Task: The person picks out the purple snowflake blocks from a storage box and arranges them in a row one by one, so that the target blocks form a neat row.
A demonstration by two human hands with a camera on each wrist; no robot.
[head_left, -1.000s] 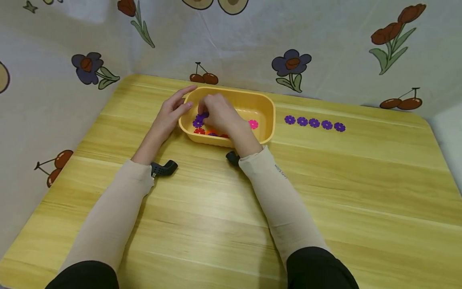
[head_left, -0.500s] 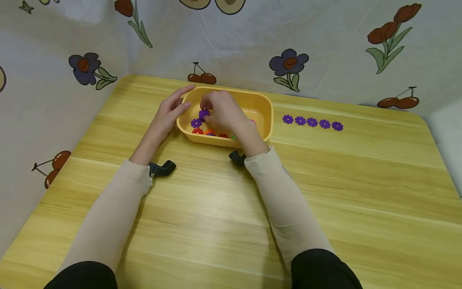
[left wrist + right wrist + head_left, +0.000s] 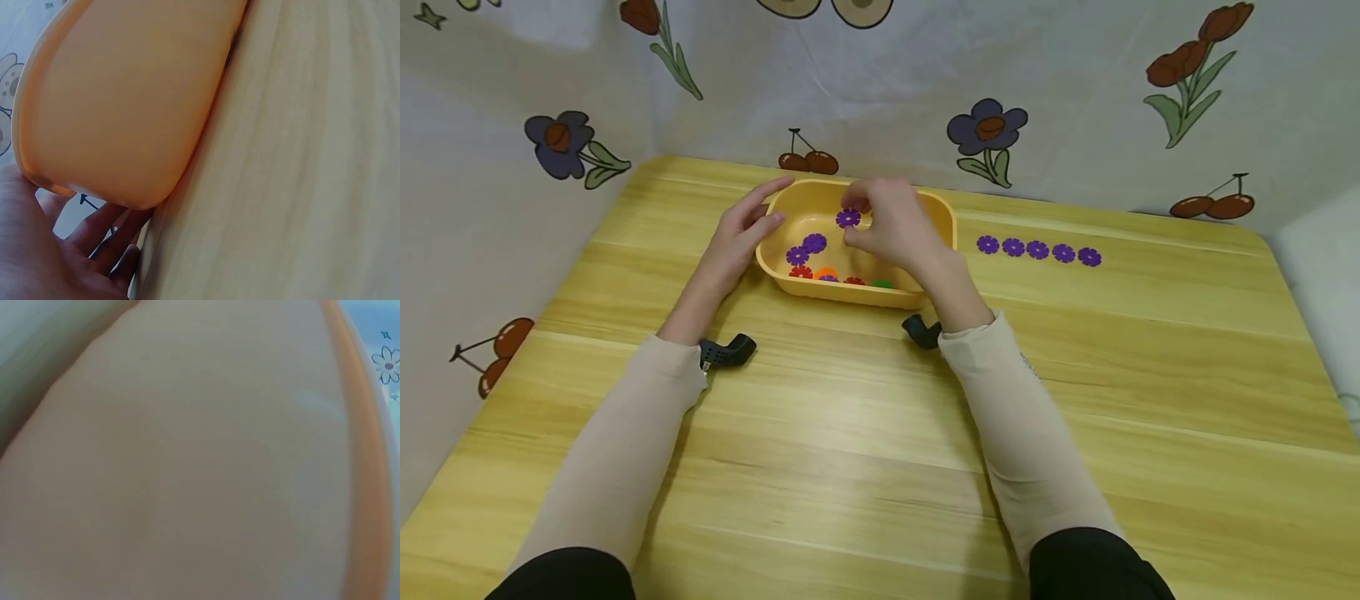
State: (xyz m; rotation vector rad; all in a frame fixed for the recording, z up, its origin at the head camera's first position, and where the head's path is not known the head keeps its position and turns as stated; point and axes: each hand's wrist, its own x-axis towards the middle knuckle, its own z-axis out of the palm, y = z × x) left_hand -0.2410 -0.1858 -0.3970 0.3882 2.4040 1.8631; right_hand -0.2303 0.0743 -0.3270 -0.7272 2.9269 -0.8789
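In the head view, my right hand (image 3: 898,225) is over the yellow plastic bin (image 3: 955,221) and pinches a purple flower-shaped disc (image 3: 848,218) between thumb and fingers. My left hand (image 3: 733,235) rests against the bin's left end, its thumb at the rim and its index finger stretched along the back corner. The left wrist view shows that hand's fingers (image 3: 94,228) loosely extended beside the bin's outer wall (image 3: 125,106). Two purple discs (image 3: 806,249) lie inside the bin. Along its front wall are a red disc (image 3: 801,272), an orange disc (image 3: 826,273) and a green disc (image 3: 882,284).
To the right of the bin, several purple flower discs (image 3: 1037,250) lie in a row on the wooden table (image 3: 850,450). A patterned cloth (image 3: 880,92) hangs behind the table. Dark wrist camera mounts (image 3: 730,351) stick out from both sleeves. The right wrist view is mostly a blurred pale surface.
My right hand has risen rightward from the discs at the bin's left side, bringing a purple disc with it. The left hand keeps its place at the bin's end. The view has shifted slightly.
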